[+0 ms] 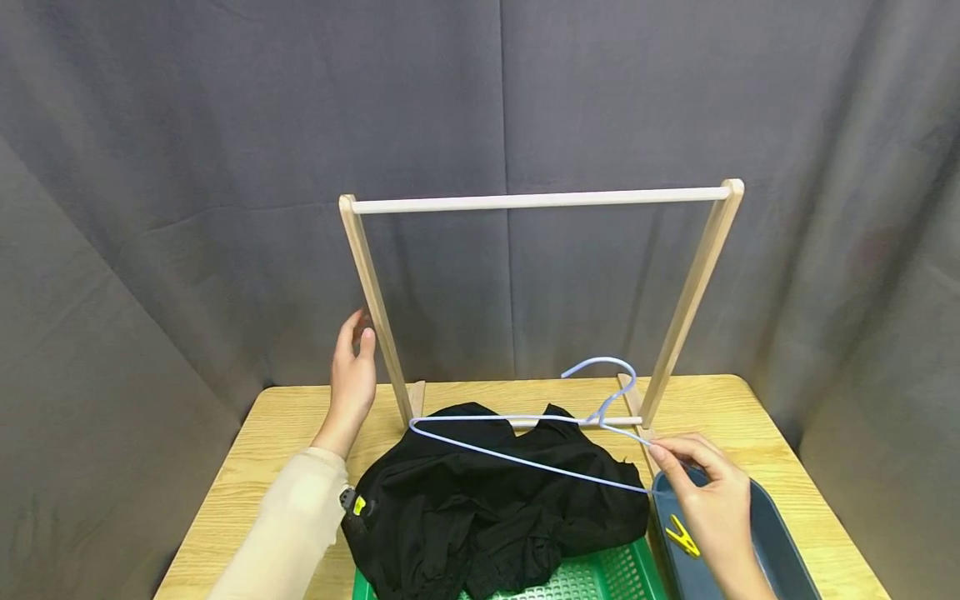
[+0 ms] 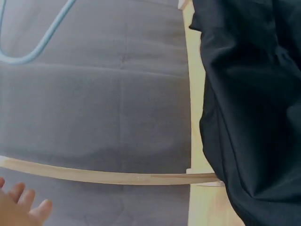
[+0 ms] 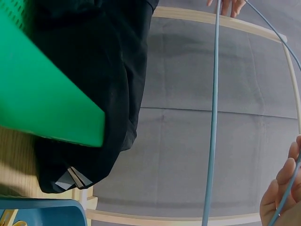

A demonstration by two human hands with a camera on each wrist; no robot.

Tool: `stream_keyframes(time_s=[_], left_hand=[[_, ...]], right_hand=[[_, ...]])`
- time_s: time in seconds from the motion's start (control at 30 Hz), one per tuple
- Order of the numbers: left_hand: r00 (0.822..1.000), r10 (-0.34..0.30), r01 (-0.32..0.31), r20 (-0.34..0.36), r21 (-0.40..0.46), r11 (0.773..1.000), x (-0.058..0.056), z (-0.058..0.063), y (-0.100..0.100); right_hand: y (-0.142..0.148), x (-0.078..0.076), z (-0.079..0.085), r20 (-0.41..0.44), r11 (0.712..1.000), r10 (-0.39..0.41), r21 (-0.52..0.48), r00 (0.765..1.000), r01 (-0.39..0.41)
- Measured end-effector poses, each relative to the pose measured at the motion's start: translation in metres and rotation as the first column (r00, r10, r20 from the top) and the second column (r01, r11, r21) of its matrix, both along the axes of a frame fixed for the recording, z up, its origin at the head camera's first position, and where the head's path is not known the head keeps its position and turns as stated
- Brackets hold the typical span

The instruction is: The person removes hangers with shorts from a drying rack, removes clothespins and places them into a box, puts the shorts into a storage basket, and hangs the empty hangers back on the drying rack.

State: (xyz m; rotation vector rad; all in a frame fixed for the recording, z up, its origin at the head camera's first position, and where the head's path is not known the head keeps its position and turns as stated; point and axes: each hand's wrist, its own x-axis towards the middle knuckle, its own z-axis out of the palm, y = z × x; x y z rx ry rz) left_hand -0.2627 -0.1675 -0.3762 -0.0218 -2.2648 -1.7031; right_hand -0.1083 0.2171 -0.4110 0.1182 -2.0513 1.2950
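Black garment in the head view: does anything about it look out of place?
Somewhat: the black garment lies bunched and spills outside the green basket, hiding part of the lower white bar behind it. I see no damage.

Clothes hanger [image 1: 517,417]: light blue, slim, triangular frame, hook uppermost. The right hand [image 1: 716,493] grips its right end, holding it in front of the lower part of the rack [image 1: 540,200]. Rack: standing, pale wooden uprights, white top rail. Left hand [image 1: 352,382]: beside the rack's left upright; contact not determinable.
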Motion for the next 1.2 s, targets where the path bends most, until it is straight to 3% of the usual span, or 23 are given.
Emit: stream_keyframes(time_s=[0.23, 0.43, 0.77, 1.07, 1.2], left_hand=[[0.997, -0.079, 0.08, -0.012, 0.142, 0.987, -0.019, -0.012, -0.002], [0.995, -0.103, 0.1, 0.001, 0.215, 0.971, -0.024, -0.022, -0.005], [0.998, 0.005, 0.006, -0.064, 0.17, 0.985, -0.027, -0.032, -0.006], [0.996, -0.047, 0.058, -0.08, 0.141, 0.988, -0.031, -0.033, -0.005], [0.995, -0.029, 0.045, -0.095, 0.169, 0.985, -0.035, -0.038, -0.001]], right_hand=[[0.0, 0.0, -0.002, -0.006, 1.0, 0.006, -0.007, 1.0, -0.006], [0.0, -0.002, -0.001, 0.009, 1.0, -0.015, 0.0, 1.0, 0.015], [-0.005, -0.01, 0.01, 0.019, 0.999, -0.036, 0.002, 0.999, 0.036], [-0.014, -0.022, 0.037, -0.084, 1.0, -0.022, -0.024, 0.996, 0.02], [-0.013, -0.03, 0.042, -0.132, 1.0, -0.024, 0.003, 0.991, 0.025]])
